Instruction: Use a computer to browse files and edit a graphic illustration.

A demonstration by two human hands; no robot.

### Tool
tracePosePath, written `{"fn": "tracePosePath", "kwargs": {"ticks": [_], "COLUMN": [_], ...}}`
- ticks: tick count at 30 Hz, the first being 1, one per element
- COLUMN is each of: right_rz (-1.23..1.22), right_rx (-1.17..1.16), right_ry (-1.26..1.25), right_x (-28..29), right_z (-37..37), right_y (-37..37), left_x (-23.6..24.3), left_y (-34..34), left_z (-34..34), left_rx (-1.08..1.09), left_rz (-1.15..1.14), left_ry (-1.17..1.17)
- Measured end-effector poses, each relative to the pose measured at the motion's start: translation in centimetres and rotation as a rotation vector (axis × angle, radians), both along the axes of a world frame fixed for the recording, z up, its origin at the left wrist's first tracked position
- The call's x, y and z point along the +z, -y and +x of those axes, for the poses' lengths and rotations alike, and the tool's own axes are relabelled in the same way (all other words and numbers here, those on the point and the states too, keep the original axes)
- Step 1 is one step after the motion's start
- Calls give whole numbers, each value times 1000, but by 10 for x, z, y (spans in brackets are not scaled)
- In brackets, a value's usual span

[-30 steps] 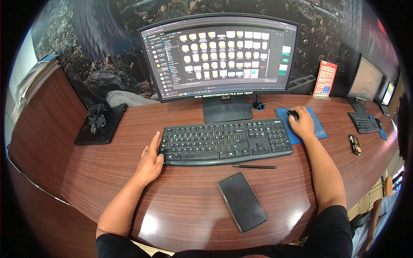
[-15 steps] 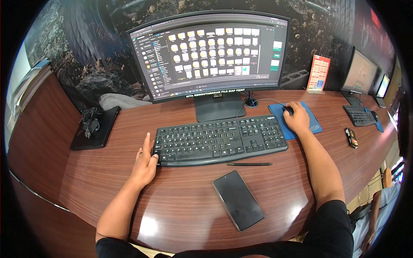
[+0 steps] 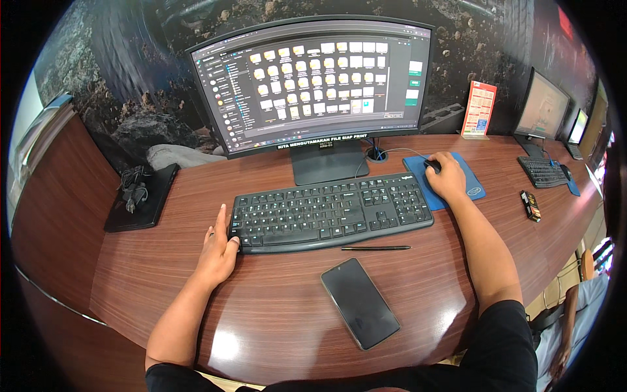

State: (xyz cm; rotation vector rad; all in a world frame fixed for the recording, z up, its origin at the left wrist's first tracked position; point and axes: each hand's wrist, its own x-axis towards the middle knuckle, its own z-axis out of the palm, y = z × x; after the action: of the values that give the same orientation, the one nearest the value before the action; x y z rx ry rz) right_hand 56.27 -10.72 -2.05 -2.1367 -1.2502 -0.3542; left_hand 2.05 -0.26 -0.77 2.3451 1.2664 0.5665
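A black computer mouse (image 3: 432,166) lies under my right hand (image 3: 449,181), whose fingers are curved over it. It rests on a blue mouse pad (image 3: 474,187) right of the black keyboard (image 3: 313,225). My left hand (image 3: 218,253) stands on its edge at the keyboard's left end, fingers stretched out, thumb against the near left corner. Behind the keyboard is a curved monitor (image 3: 307,78) showing a window of file and folder icons. A thin black pen or stylus (image 3: 376,248) lies along the keyboard's near side. Closer to me a dark-screened smartphone (image 3: 360,304) lies face up, slanted.
At the left, a cable with a plug (image 3: 134,191) sits on a flat black device (image 3: 157,202). Rightward are a red standing card (image 3: 479,108), a small black box (image 3: 530,206), a second keyboard (image 3: 543,172) and another monitor (image 3: 544,104). Another person's arm (image 3: 567,326) shows at lower right.
The whole view has shifted slightly, so the desk things appear a little further left. Both hands keep their places at the keyboard and mouse.
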Motion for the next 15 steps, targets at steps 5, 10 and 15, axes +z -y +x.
{"fn": "tracePosePath", "kwargs": {"ticks": [5, 10, 15], "right_rz": [72, -3, 37], "right_rx": [3, -11, 11], "right_ry": [-16, -39, -19], "right_x": [0, 2, -3], "right_z": [-1, -1, 4], "right_y": [0, 0, -1], "left_x": [1, 2, -1], "left_y": [1, 2, -1], "left_z": [1, 1, 1], "left_rx": [-3, -9, -4], "left_rz": [-17, -15, -12], "left_ry": [2, -4, -15]}}
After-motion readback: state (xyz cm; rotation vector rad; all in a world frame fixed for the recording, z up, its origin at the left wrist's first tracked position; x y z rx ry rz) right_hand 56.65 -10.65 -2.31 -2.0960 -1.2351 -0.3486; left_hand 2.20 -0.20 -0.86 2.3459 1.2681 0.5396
